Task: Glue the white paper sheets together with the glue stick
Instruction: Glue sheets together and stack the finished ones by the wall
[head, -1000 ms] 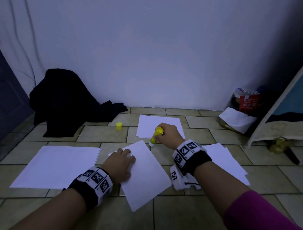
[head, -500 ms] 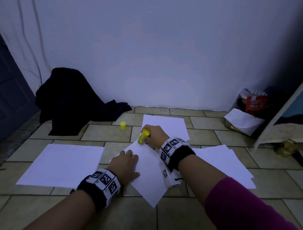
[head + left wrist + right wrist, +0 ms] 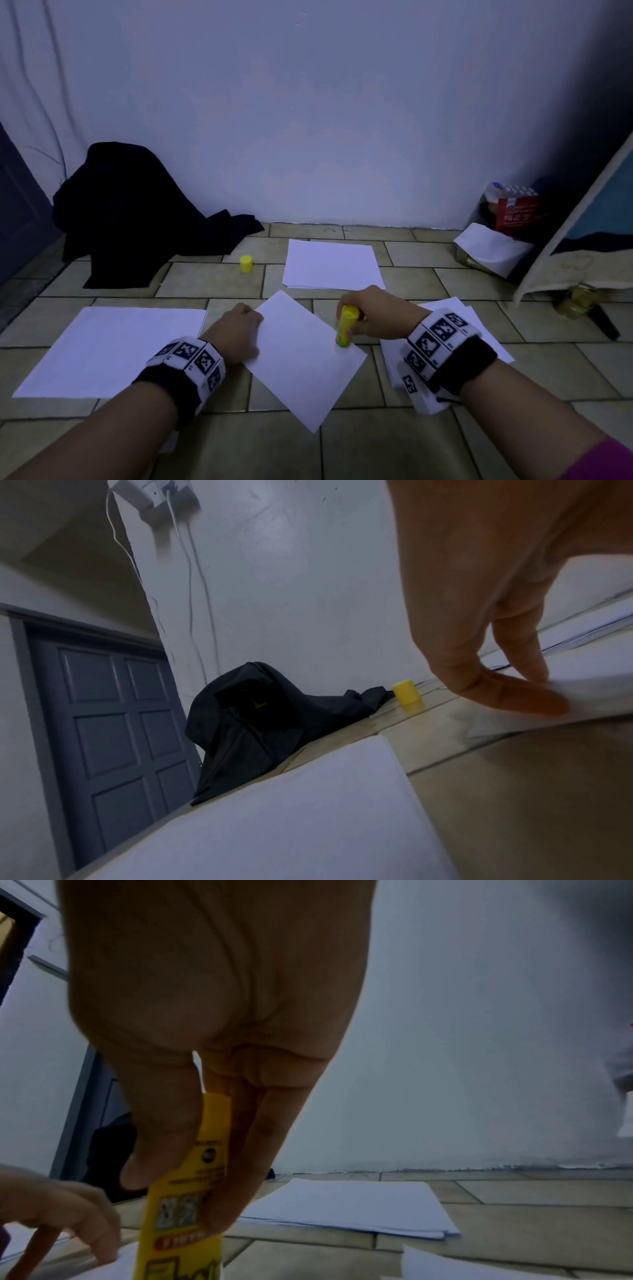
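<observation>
Glue stick (image 3: 346,325) tip-down on sheet (image 3: 305,359)

tiled floor (image 3: 212,281): paper sheets (image 3: 330,263), yellow cap (image 3: 246,263), black cloth (image 3: 137,212)

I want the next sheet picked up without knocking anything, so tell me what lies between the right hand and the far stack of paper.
Nothing visible. The right hand holds the glue stick on the tilted sheet; only bare floor tile separates it from the far stack. The yellow cap sits off left.
</observation>
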Demonstrator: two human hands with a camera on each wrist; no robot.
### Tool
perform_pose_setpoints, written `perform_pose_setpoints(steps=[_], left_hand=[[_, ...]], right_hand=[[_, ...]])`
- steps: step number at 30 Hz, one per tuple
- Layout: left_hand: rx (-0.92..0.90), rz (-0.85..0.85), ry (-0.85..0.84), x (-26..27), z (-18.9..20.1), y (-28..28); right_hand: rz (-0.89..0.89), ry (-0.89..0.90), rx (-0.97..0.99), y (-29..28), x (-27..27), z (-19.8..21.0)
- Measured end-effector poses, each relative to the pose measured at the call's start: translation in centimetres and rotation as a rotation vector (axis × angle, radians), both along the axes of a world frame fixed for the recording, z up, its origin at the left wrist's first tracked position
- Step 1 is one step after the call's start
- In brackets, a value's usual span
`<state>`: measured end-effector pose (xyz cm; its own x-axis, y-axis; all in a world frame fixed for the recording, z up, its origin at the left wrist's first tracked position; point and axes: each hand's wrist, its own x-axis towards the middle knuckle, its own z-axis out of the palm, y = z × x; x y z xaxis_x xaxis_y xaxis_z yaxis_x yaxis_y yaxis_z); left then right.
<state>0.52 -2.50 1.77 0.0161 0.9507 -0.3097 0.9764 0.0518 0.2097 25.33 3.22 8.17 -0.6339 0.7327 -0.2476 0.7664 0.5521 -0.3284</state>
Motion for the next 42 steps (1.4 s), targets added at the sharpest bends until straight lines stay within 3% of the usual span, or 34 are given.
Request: perform_pose_setpoints(steps=[5, 8, 10, 12, 14, 16, 18, 20, 22, 25, 32, 38, 42], left_hand=[[0.013, -0.094, 0.219, -0.5, 0.5, -0.4], [0.03, -0.135, 0.27, -0.8, 0.8, -0.6], [0.03, -0.133, 0.248, -1.0, 0.8, -0.7], [0.035, -0.127, 0.193, -1.2, 0.6, -0.9], [0.053, -0.12, 0.115, -1.5, 0.1, -1.2], [0.069, -0.109, 0.027, -1.9, -0.3, -1.7], [0.054, -0.112, -0.008, -2.1, -0.8, -2.1], [0.003, -0.113, 0.001, -2.1, -1.0, -2.4], [-0.085, -0.097, -0.002, -2.1, -1.2, -2.5], [-0.186, -0.096, 0.02, -2.0, -1.5, -2.3], [-0.198, -0.039, -0.018, -1.7, -2.6, -2.5], [-0.22, -0.059, 0.015, -1.8, -2.7, -2.4], [-0.241, -0.06, 0.029, -2.0, -3.0, -2.2]], right_hand=[[0.009, -0.067, -0.003, 0.2, 1.4, 0.3], [-0.127, -0.031, -0.003, 0.8, 2.2, 0.6], [-0.392, 0.325, -0.095, 1.4, 2.8, 0.6], [-0.653, 0.831, -0.318, 1.6, 2.7, 0.6], [-0.765, 1.194, -0.565, 1.5, 1.9, 0.4], [-0.79, 1.404, -0.779, 1.6, 0.7, -0.3], [-0.813, 1.476, -0.943, 2.0, -0.7, -1.1], [-0.794, 1.392, -1.007, 2.2, -2.2, -2.2], [-0.738, 1.177, -0.928, 2.6, -3.8, -3.3], [-0.679, 0.914, -0.714, 3.4, -6.4, -3.9], [-0.481, 0.467, -0.174, 6.0, -13.1, -4.4], [-0.28, 0.332, -0.07, 6.1, -16.8, -4.6], [-0.271, 0.326, -0.021, 6.2, -18.3, -5.2]])
